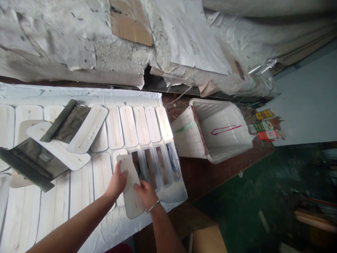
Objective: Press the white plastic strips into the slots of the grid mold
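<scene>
A white-covered table (147,96) is lined with rows of white panels (140,124); a white bin (223,135) is set beside it. One white panel (131,189) is gripped over the near row by the left hand (117,182) and right hand (145,194).

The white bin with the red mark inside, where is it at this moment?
In the head view the white bin lies tipped on its side on the brown table, right of the rows of white panels and left of some small colourful boxes.
</scene>
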A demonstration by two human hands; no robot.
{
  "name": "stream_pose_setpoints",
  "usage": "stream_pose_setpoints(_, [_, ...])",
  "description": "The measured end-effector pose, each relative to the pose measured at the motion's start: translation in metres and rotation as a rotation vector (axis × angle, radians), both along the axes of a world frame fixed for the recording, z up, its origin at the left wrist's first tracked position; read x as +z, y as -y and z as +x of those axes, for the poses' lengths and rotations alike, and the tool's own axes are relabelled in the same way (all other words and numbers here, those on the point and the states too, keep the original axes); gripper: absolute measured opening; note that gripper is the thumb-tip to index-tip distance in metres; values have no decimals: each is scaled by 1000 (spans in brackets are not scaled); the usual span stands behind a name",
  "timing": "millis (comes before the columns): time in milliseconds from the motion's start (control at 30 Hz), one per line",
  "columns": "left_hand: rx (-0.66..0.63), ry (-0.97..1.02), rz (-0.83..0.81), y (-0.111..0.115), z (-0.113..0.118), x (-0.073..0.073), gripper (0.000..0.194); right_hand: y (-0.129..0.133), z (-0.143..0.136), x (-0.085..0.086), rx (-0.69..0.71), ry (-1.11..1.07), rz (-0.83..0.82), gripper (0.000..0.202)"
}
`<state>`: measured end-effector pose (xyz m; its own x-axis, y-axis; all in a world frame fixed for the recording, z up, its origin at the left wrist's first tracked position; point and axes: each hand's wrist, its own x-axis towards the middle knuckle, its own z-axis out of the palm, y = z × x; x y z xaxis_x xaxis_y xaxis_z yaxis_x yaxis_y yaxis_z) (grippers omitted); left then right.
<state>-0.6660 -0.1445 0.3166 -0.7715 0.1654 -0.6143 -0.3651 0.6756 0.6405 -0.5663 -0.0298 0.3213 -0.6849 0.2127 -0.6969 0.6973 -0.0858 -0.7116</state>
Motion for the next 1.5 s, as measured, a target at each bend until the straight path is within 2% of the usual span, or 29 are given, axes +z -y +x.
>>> stream_pose_setpoints(100, [50, 29, 17, -12, -19, -10, 67, -23, -20, -16, -23, -43, 43, 24])
stream_pose_setpoints(233, [-103, -2, 54, -9, -30, -16, 71, -44, -35, -44, 7, -31, 134, 12])
stream_pose_setpoints(300, [-197, 20, 62, 3, -27, -21, 73, -42, -31, -58, 50, 30, 165, 4])
stream_pose_setpoints(400, [-326, 37, 73, 17, -20, -29, 73, -32, -16, -70, 123, 117, 164, 5])
stream_pose_setpoints(500, [-440, 3, 51, 13, -21, -31, 71, -29, -5, -71, 141, 141, 217, 2])
stream_pose_setpoints(667, [-637, -22, -158, -1, -43, -29, 73, -45, -13, -65, 129, 94, 381, 2])
stream_pose_setpoints(767, [-613, -164, -210, 13, -53, -34, 64, -49, -19, -66, 124, 118, 371, 3])
stream_pose_setpoints(833, [-604, -345, -220, 27, -53, -41, 56, -47, -19, -67, 104, 137, 343, 6])
stream_pose_setpoints(900, [-645, -527, -222, 38, -49, -48, 52, -44, -17, -67, 79, 140, 327, 9])
stream_pose_setpoints(1000, [-776, -651, -251, 41, -39, -56, 54, -43, -14, -67, 55, 128, 337, 11])
stream_pose_setpoints(1100, [-898, -658, -294, 36, -30, -62, 60, -44, -11, -68, 58, 105, 365, 13])
stream_pose_setpoints(1167, [-937, -661, -313, 34, -24, -66, 65, -44, -7, -69, 70, 85, 392, 15])
stream_pose_setpoints(1333, [-931, -708, -297, 33, -20, -74, 63, -41, -1, -71, 120, 56, 478, 18])
stream_pose_setpoints(1500, [-951, -688, -296, 30, -22, -81, 61, -42, -7, -75, 199, 109, 562, 14])
